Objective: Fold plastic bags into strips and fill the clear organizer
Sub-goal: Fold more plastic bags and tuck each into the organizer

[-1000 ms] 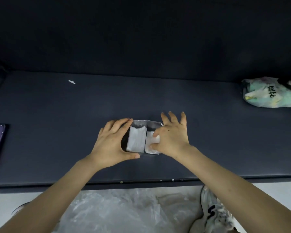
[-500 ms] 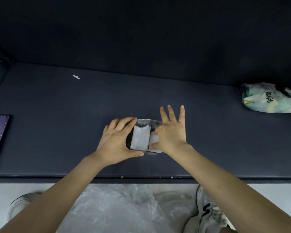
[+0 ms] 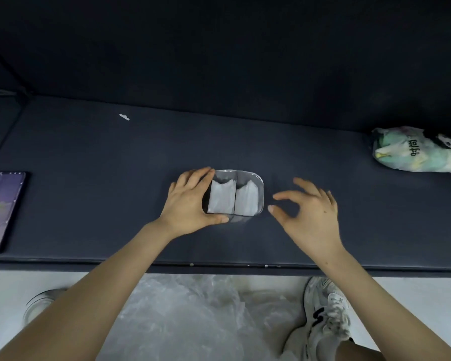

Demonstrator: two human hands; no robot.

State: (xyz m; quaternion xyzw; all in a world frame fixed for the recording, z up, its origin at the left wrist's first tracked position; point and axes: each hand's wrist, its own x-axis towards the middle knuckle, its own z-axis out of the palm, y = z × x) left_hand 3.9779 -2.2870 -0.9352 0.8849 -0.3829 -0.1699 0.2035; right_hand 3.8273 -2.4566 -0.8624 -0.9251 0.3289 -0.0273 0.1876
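A clear organizer (image 3: 260,185) with two compartments sits mid-table. Each compartment holds a folded white plastic bag strip: one on the left (image 3: 221,198), one on the right (image 3: 246,200). My left hand (image 3: 190,201) grips the organizer's left side, fingers along the far wall and thumb on the near edge. My right hand (image 3: 309,212) hovers just right of the organizer, apart from it, fingers loosely spread and holding nothing.
The dark table (image 3: 89,165) carries a purple phone (image 3: 0,209) at the left edge and a printed stuffed bag (image 3: 417,152) at far right. A small white scrap (image 3: 124,117) lies far left. Crumpled clear plastic bags (image 3: 193,316) lie on the floor by a white shoe (image 3: 326,313).
My right hand has lifted off the right strip in the organizer and moved away to the right. The left hand keeps its hold on the organizer.
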